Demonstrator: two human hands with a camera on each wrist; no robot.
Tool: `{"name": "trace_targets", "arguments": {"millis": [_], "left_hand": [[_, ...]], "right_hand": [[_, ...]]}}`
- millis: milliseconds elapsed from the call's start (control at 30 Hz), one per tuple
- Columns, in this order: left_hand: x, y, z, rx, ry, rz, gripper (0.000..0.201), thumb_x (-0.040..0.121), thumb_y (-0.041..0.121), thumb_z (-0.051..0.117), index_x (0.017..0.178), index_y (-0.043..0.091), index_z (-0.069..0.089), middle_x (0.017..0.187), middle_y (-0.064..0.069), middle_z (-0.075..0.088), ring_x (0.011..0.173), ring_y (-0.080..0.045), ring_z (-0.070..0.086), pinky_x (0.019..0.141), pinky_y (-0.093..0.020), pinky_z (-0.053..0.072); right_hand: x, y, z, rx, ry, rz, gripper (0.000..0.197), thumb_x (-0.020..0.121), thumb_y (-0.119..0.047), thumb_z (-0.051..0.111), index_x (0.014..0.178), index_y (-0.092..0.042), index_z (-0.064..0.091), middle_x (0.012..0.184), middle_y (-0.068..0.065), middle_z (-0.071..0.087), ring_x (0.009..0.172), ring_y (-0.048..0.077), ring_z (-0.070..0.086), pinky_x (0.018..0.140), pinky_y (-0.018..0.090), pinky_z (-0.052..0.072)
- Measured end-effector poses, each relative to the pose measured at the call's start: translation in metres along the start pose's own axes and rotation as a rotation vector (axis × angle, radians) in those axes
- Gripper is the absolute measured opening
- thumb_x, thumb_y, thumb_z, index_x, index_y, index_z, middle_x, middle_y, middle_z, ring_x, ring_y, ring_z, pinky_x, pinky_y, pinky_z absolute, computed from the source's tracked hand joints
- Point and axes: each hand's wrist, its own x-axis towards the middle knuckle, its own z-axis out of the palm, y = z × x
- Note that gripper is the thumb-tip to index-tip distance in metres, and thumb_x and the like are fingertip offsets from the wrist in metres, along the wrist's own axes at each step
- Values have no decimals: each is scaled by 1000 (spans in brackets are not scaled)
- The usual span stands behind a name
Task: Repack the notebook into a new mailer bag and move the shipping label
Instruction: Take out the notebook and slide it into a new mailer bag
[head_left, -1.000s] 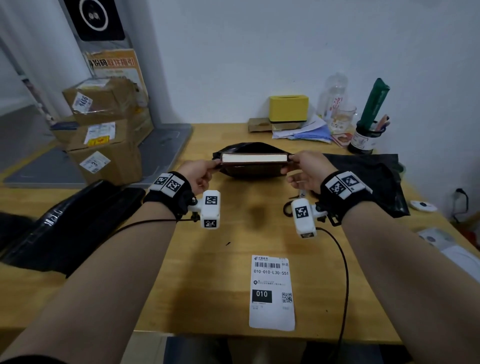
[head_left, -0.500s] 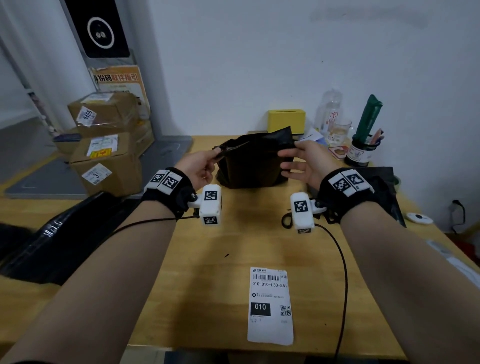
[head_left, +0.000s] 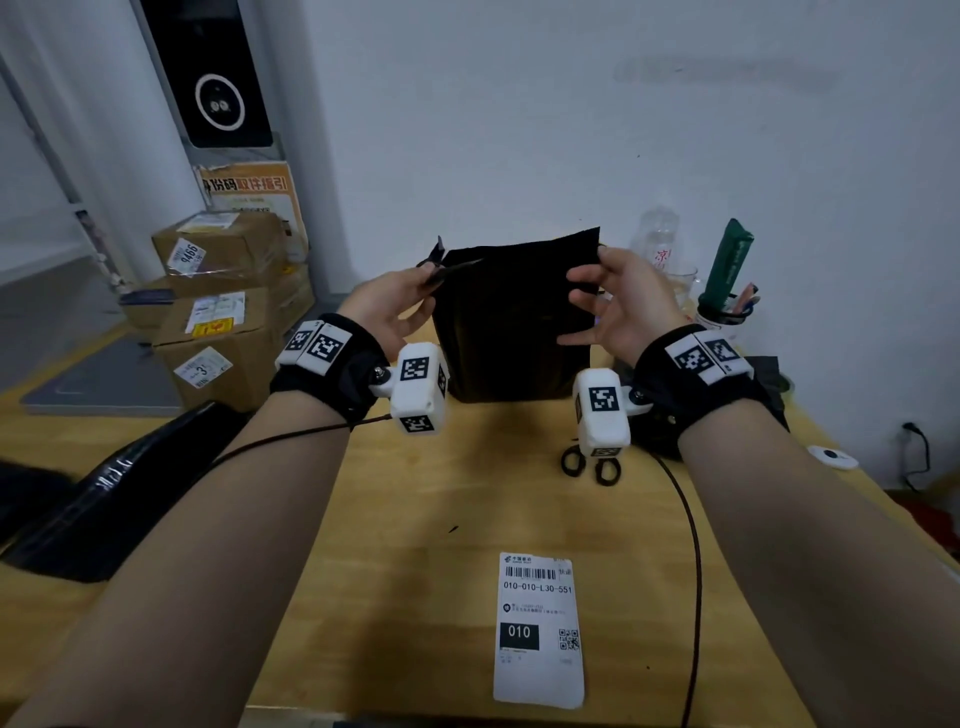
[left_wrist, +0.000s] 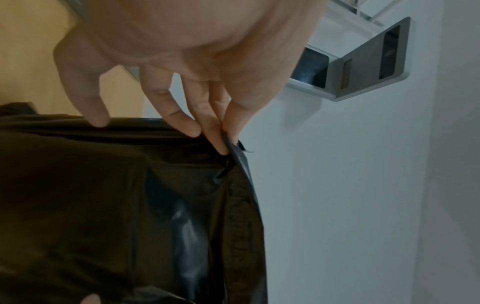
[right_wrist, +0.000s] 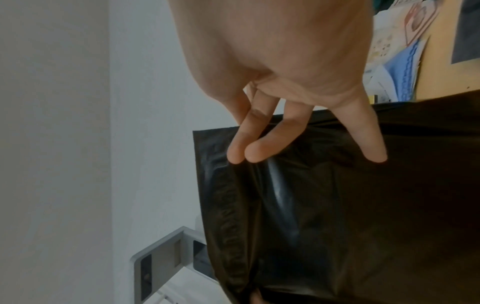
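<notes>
A black mailer bag stands upright on the wooden table, its bottom edge on the wood. My left hand pinches its top left corner between thumb and fingers. My right hand holds the top right corner, thumb at the bag's upper edge and fingers spread on its front. The notebook is out of sight; the bag looks filled. The white shipping label lies flat near the table's front edge, apart from both hands.
Black-handled scissors lie under my right wrist. Another black bag lies at the right, and more black plastic at the left. Cardboard boxes stand back left; a pen cup and bottle stand back right.
The bag lay flat with the notebook showing in its mouth. Both hands have lifted its top edge, so it now stands upright and the notebook is hidden.
</notes>
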Motion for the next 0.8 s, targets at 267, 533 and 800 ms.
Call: {"name": "trace_targets", "arguments": {"millis": [267,533,800], "left_hand": [[-15,20,10,-61,-71,80,10,90,28,72,82,26,67,84,15,68,82,-8,59,83,-75,44],[-2,13,23,-131,-53,313,10,91,25,69,84,24,63,88,8,65,77,-10,64,79,-71,50],[35,-33,3,-53,1,257,19,95,22,62,80,26,52,96,4,69,103,-19,66,97,-62,46]], "right_hand": [[3,-14,13,120,-2,-68,19,100,-25,51,82,-23,57,57,-10,57,70,14,60,93,88,25],[25,-10,23,134,42,-231,11,93,-21,52,83,-20,58,57,-2,51,57,15,60,84,63,45],[62,34,5,203,170,-158,20,84,-31,63,87,-12,59,76,10,56,75,27,62,82,44,48]]}}
